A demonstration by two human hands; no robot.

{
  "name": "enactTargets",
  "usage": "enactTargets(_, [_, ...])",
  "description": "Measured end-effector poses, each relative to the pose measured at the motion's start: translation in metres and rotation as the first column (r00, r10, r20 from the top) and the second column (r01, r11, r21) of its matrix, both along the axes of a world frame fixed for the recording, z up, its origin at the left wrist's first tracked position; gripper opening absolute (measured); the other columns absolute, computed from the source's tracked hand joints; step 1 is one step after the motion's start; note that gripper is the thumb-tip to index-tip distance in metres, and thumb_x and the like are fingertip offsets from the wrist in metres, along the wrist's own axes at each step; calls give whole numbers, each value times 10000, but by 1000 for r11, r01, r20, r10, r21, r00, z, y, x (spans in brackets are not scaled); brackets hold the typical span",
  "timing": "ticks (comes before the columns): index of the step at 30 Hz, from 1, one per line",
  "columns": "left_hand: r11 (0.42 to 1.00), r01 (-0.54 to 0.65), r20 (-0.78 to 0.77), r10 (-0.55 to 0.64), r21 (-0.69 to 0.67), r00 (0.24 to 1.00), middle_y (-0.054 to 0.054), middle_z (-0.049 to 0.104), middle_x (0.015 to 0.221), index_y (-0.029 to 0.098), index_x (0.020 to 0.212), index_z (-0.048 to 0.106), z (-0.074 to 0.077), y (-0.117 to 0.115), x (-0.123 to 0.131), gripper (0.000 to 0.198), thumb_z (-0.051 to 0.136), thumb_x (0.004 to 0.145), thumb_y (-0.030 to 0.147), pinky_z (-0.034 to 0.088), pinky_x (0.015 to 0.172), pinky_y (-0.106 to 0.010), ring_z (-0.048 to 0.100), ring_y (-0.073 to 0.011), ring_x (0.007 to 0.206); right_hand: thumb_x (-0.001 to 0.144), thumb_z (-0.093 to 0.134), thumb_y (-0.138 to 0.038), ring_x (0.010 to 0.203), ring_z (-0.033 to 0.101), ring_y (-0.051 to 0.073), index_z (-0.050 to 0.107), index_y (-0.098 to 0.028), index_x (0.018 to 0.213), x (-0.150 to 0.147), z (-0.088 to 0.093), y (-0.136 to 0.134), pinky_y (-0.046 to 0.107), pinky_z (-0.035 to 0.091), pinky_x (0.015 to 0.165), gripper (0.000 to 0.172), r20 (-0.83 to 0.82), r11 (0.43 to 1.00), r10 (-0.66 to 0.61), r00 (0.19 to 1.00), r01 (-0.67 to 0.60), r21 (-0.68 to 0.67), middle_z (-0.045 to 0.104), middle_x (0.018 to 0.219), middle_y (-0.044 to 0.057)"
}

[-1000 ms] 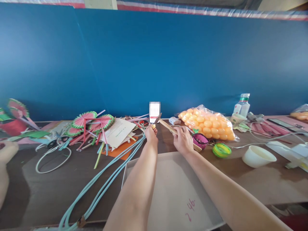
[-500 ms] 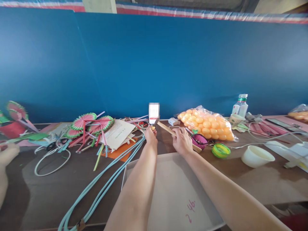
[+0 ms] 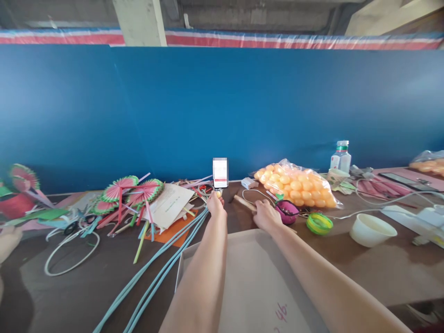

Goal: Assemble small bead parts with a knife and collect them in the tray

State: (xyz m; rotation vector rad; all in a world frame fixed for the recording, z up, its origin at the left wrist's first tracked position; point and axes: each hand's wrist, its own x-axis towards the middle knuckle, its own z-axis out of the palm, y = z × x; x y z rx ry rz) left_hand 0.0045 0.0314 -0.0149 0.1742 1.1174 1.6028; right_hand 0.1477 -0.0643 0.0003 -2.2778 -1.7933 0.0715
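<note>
Left hand [image 3: 215, 204] fingers pinch a small yellow ball [image 3: 218, 194]. Right hand [image 3: 266, 215] fingers clamp a wooden stick [image 3: 243, 202], its tip near the left fingers. Joining them would need steady aim.

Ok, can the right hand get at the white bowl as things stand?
Probably yes: just the pink cup and low green ring lie between the right hand and the white bowl, though that hand grips a wooden stick.

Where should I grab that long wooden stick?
Pinch the long pale wooden stick by its bare far end, from above. It slants low over the brown table; the right hand grips its near part, the left hand with a small yellow object flanks it, a pink bowl the other side.
</note>
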Motion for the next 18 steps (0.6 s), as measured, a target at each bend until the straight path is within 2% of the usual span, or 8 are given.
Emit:
enactTargets(6, [1000, 3, 9, -3, -8, 1000, 2, 592, 692, 166, 805, 583, -3, 2, 0, 125, 626, 818, 283, 429, 495, -163, 558, -71, 539, 859, 520, -260, 973, 623, 270, 653, -194, 1083, 1, -7, 1, 359, 454, 752, 269, 2, 1000, 21, 1000, -21, -3, 613, 1086, 148])
enactTargets(9, [1000, 17, 8, -17, -2, 1000, -3, 587, 702, 159, 800, 581, -4, 1, 0, 133, 608, 832, 286, 426, 497, -157, 543, -61, 532, 859, 523, -275, 1013, 602, 273, 670, -212, 1077, -2, -2, -1, 349, 447, 763, 270, 21, 995, 20, 1000, -22, 94, 619, 1107, 136])
enactTargets(12, [999, 31, 11, -31, 14, 999, -11, 590, 719, 155, 805, 584, -3, 0, 0, 133, 601, 838, 283, 412, 487, -150, 529, -54, 526, 880, 491, -326, 982, 611, 247, 685, -272, 1066, 2, 20, -5, 317, 437, 719, 274, -25, 972, 10, 1000, -4, 233, 636, 1118, 90])
enactTargets(14, [999, 41, 12, -42, 19, 999, -14, 594, 730, 153, 812, 590, -2, -2, 1, 131, 608, 831, 281, 408, 484, -149, 528, -54, 529, 898, 454, -365, 886, 632, 226, 701, -302, 1035, 13, 42, -8, 308, 423, 668, 289, -78, 964, -56, 995, 74, 254, 668, 1065, 68])
enactTargets(16, [999, 52, 8, -52, 18, 999, -13, 593, 730, 150, 810, 593, -1, -3, 1, 133, 610, 827, 281, 410, 486, -151, 528, -55, 533, 882, 468, -388, 843, 640, 243, 718, -306, 1007, 31, 66, -11, 327, 420, 656, 291, -83, 966, -153, 985, 167, 195, 693, 1012, 72])
enactTargets(18, [998, 57, 3, -57, 10, 998, -10, 592, 729, 148, 809, 593, 1, -5, 1, 133, 607, 827, 280, 413, 491, -152, 532, -56, 542, 833, 537, -359, 826, 645, 263, 743, -272, 919, 50, 84, -12, 347, 423, 663, 240, -21, 976, -213, 977, 214, 44, 705, 955, 94])
